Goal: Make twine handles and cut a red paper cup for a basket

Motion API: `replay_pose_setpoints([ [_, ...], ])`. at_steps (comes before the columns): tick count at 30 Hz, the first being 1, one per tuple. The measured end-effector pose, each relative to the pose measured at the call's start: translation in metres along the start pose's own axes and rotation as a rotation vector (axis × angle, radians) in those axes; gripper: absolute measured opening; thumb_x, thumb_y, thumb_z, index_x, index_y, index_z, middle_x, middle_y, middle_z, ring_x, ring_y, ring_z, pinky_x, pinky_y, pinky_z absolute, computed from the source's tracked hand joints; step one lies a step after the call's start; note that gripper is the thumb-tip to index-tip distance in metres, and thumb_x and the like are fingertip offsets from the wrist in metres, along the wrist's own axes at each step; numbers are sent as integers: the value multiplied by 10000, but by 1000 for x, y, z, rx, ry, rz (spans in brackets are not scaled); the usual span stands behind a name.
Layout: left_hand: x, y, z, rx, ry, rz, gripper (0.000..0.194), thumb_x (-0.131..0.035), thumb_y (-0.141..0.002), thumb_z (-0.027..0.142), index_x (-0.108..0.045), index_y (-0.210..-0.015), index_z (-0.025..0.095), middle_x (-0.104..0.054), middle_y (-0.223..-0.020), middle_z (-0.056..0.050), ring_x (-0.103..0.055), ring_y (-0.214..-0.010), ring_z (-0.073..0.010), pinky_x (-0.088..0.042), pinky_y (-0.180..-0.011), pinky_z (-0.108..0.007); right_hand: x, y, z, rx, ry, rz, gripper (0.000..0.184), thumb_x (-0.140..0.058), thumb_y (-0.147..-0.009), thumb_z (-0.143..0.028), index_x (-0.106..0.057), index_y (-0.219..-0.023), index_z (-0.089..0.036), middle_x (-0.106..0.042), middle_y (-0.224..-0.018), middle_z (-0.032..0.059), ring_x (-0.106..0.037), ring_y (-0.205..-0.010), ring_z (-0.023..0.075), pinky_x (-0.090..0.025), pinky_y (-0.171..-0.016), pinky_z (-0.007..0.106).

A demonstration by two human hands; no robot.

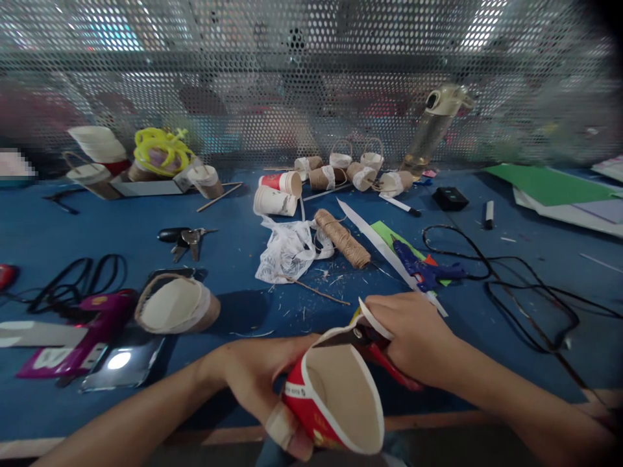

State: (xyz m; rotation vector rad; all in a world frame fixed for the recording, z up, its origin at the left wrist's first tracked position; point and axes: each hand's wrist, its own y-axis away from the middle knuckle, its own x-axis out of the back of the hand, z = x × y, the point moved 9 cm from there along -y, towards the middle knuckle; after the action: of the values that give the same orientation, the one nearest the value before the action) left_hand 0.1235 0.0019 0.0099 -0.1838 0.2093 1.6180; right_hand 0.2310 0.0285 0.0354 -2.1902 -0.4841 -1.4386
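My left hand (265,383) is wrapped round a red paper cup (311,415), tilted so its pale inside faces me; a bandage covers the thumb. In my right hand (409,331) is a pair of scissors (394,370) with red handles, its blades at the cup's cut upper edge. A strip of the cup's rim stands up beside my right fingers. Beyond the hands lie white lace (285,250), a spool of twine (343,240) and a blue glue gun (423,263) on a green paper piece.
A twine-wrapped cup basket (180,305), a phone (124,363) and a purple glue gun (97,327) are at left. Keys (189,240) lie behind. Paper cups (275,201), small baskets (363,175) and a bottle (431,133) line the mesh screen (292,84). Black cable (530,285) loops at right.
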Motion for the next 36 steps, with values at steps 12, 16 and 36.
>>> replay_pose_setpoints([
  [12, 48, 36, 15, -63, -356, 716, 831, -908, -762, 304, -391, -1412, 269, -587, -1314, -109, -616, -1160, -281, -525, -983, -398, 8, 2, 31, -292, 97, 7, 144, -565, -852, -195, -598, -712, -187, -680, -677, 48, -580, -570, 180, -175, -557, 317],
  [16, 36, 26, 16, -57, -381, 569, 768, -850, -787, 313, -406, -1408, 233, -597, -1283, -110, -618, -1105, -265, -536, -927, -364, 7, 0, 25, -247, 87, 2, 108, -603, -853, -209, -592, -748, -184, -675, -751, 46, -611, -663, 194, -223, -583, 315],
  [36, 26, 26, 12, -149, -594, 403, 576, -775, -830, 521, -504, -1233, 211, -680, -997, -51, -654, -805, -201, -524, -720, -284, 9, -1, 18, -116, 168, 28, 134, -542, -713, -73, -591, -682, -193, -643, -651, 15, -536, -564, 156, -231, -569, 316],
])
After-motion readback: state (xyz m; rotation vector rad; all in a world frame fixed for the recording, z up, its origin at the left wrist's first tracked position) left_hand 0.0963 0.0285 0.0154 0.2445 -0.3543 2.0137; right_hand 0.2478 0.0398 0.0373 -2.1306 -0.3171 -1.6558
